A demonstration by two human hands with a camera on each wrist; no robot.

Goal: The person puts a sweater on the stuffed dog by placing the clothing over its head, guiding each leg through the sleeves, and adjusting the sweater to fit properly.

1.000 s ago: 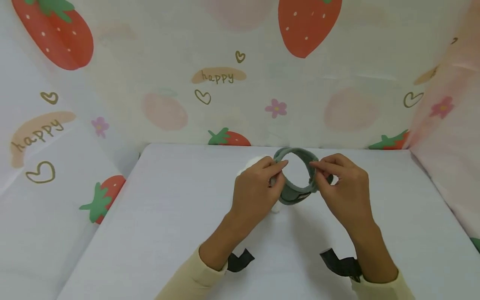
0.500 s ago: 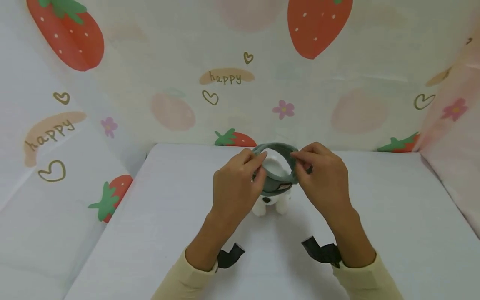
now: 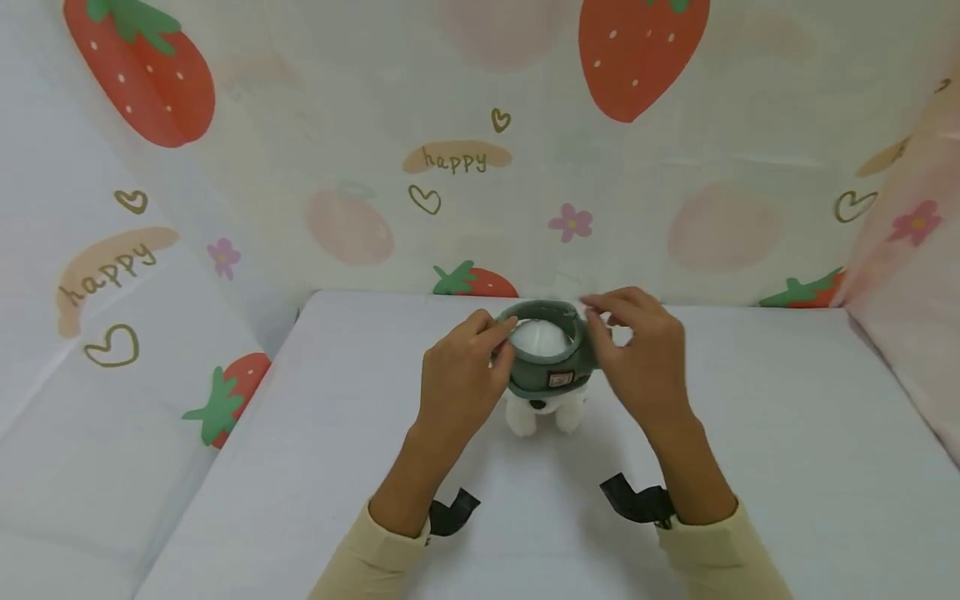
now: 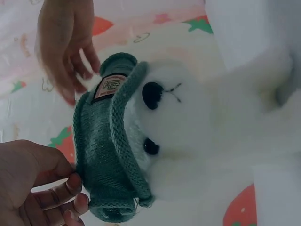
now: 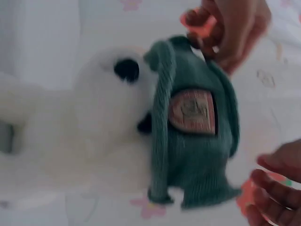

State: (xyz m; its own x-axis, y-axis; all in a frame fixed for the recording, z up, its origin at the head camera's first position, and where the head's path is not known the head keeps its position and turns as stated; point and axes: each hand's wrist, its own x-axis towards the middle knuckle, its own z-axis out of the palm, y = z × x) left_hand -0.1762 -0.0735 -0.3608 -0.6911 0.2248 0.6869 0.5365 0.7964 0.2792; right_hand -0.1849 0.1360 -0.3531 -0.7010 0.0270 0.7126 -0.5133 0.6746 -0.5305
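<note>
A green knitted band (image 3: 545,379), open at the top and bearing a small patch, sits around the top of a white plush dog's head. The plush dog (image 3: 522,415) faces me; its dark nose and one eye show below the band's rolled edge in the left wrist view. My left hand (image 3: 465,367) pinches the band's upper rim between thumb and fingers on its left side. Beside the band's right side, my right hand (image 3: 641,354) has its fingers loosely bent and apart from the knit, as the right wrist view shows with a gap between the fingertips (image 5: 263,176) and the band.
The plush stands toward the back of a white-covered table (image 3: 360,358). Behind it rises a cloth backdrop (image 3: 360,108) printed with strawberries, hearts and flowers, with side panels left and right. Black straps (image 3: 637,500) stick out from both wrists.
Both hands have carried the band leftward, then lowered it onto the plush dog's head, which was mostly hidden before. The right hand has let go of the rim; the left still pinches it.
</note>
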